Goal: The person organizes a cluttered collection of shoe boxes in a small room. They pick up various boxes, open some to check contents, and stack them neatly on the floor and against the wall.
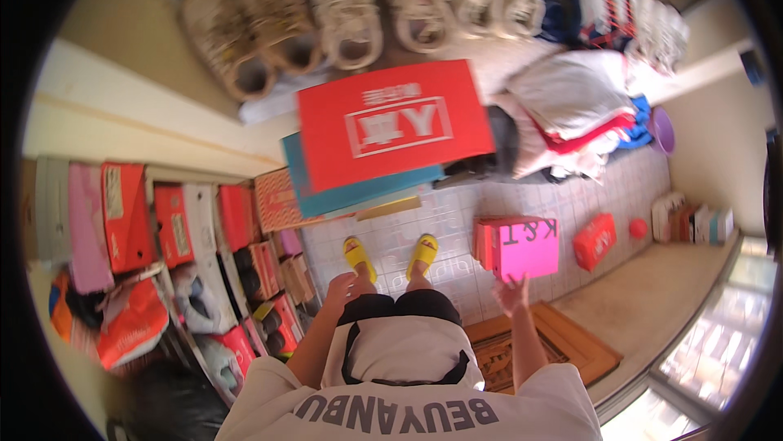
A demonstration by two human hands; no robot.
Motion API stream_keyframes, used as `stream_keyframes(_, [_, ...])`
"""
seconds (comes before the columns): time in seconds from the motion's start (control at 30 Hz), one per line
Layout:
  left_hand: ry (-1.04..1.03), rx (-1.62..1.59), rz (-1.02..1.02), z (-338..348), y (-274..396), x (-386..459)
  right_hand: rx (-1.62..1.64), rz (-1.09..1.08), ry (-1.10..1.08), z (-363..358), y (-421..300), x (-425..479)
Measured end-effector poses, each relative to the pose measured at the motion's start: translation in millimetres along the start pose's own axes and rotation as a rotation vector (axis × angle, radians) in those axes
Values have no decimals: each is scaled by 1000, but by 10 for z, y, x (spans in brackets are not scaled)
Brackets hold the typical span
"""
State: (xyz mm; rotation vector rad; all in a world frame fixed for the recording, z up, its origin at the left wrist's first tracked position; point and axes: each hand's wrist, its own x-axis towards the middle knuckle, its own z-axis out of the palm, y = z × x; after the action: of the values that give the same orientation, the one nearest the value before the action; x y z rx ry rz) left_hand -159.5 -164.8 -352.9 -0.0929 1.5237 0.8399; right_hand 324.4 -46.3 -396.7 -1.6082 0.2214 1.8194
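Note:
My right hand [512, 295] is at the near edge of a pink shoebox [529, 248], fingers spread; whether it touches the box cannot be told. That box lies on top of red boxes [483, 242] on the tiled floor. My left hand [342, 289] hangs beside my left thigh with nothing visible in it. In front of me a large red shoebox [394, 126] rests on a teal box [367, 190]. Beyond it stands a row of sneakers [348, 19]. A heap of folded clothes [572, 98] sits to the right of the red box.
Shelves of shoeboxes [125, 215] line the left side. A small red box [594, 241] and a red ball [638, 228] lie on the floor at right. A brown mat [566, 343] is beside my right arm. A purple basin [662, 130] stands behind the clothes.

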Motion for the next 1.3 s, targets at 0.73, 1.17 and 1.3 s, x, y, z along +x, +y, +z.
stream_keyframes(0.73, [236,-913,-215,-2012,332,2285,-1173,-426,23,1137,2436,-19])
stream_keyframes(1.17, [124,-991,-130,-2448,536,3145,-1020,-313,205,1002,2871,-430])
stream_keyframes(1.3, [192,-1010,-174,-2397,626,3034,-1022,-311,203,911,2894,-412])
